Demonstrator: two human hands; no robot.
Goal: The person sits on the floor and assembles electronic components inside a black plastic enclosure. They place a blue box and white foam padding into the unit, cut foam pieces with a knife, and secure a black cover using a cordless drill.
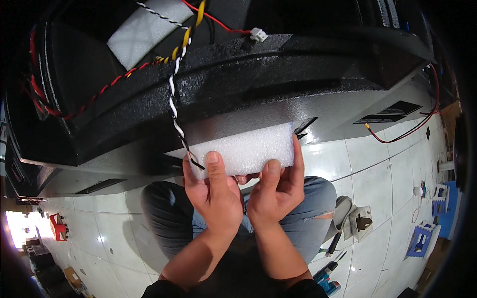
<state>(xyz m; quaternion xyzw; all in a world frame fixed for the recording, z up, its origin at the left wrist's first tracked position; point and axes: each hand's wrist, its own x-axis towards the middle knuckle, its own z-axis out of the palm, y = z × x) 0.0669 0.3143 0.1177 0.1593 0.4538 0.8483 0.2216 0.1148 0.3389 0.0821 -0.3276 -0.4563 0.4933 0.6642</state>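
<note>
Both hands hold a white foam block (248, 149) against the underside of a large black textured enclosure (238, 79). My left hand (213, 191) grips the block's left end, thumb on its face. My right hand (276, 191) grips its right end, fingers wrapped around the edge. A black-and-white twisted wire (174, 99) hangs down over the enclosure to the block's left corner. A yellow-black twisted wire (191, 27) and red wires (99, 92) run across the enclosure top. A second white foam pad (144, 30) lies inside the enclosure.
A white connector (258, 34) ends a red wire near the top. White tiled floor (377, 174) lies below. Blue plastic parts (422, 238) sit at right, a red object (58, 226) at left, and hand tools (328, 275) near my knee in jeans (164, 213).
</note>
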